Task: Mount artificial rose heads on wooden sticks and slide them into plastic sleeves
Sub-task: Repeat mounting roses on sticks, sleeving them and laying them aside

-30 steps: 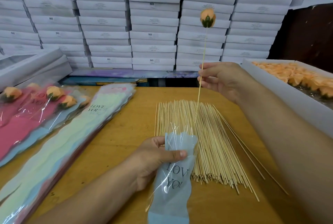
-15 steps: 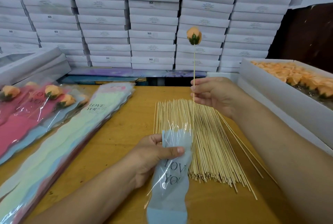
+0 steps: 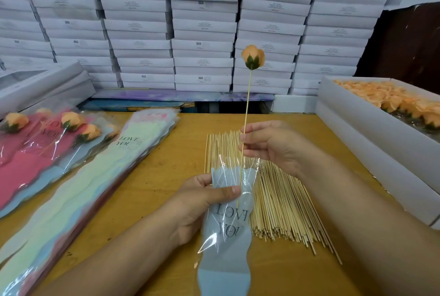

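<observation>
From the head view, the right hand (image 3: 269, 145) pinches a wooden stick (image 3: 246, 107) upright, its peach rose head (image 3: 252, 56) on top and its lower end already inside the mouth of a blue plastic sleeve (image 3: 226, 231). The left hand (image 3: 202, 203) grips that sleeve near its opening, thumb across the front. Beneath them a pile of bare sticks (image 3: 281, 195) lies on the tabletop (image 3: 166, 169); a box of rose heads (image 3: 390, 103) sits to the right, finished sleeved roses (image 3: 47, 134) to the left.

Your wooden table (image 3: 152, 176) carries loose sticks (image 3: 281, 200) at centre, stacked sleeves (image 3: 90, 188) on the left, a rose box (image 3: 371, 134) at right
</observation>
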The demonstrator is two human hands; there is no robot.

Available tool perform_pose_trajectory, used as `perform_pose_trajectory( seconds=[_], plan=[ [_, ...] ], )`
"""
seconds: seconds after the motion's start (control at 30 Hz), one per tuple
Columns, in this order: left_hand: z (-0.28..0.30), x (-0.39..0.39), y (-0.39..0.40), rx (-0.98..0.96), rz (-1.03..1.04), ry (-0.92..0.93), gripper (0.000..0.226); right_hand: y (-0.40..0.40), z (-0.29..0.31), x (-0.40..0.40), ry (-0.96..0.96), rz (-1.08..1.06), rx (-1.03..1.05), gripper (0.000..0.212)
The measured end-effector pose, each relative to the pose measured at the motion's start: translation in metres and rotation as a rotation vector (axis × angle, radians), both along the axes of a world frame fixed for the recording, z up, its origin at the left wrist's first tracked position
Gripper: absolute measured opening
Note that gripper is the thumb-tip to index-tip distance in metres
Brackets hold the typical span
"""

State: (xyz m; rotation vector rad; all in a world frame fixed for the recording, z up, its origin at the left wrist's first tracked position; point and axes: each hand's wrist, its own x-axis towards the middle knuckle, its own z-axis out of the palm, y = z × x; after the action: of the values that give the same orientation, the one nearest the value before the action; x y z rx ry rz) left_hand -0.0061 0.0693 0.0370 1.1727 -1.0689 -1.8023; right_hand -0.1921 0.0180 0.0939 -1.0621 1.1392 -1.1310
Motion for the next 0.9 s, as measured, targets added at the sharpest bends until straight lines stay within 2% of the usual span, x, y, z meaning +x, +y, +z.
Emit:
perform_pose_trajectory(
  seconds=[0.43, 0.57, 0.67, 0.9],
  plan=[
    [0.006, -0.002, 0.004, -0.041, 0.018, 0.031, 0.054, 0.001, -0.004, -0.001, 0.112, 0.044, 0.036, 0.022],
    [0.007, -0.002, 0.005, -0.035, -0.006, 0.036, 0.053, 0.003, -0.002, -0.001, 0.167, 0.095, 0.013, 0.012],
    [0.006, -0.004, 0.007, -0.024, -0.034, 0.037, 0.053, -0.002, 0.004, -0.001, 0.155, 0.015, -0.036, 0.004],
    [0.003, -0.005, 0.01, -0.027, -0.077, 0.024, 0.044, -0.017, 0.026, 0.001, 0.051, -0.17, -0.078, 0.001]
  ],
)
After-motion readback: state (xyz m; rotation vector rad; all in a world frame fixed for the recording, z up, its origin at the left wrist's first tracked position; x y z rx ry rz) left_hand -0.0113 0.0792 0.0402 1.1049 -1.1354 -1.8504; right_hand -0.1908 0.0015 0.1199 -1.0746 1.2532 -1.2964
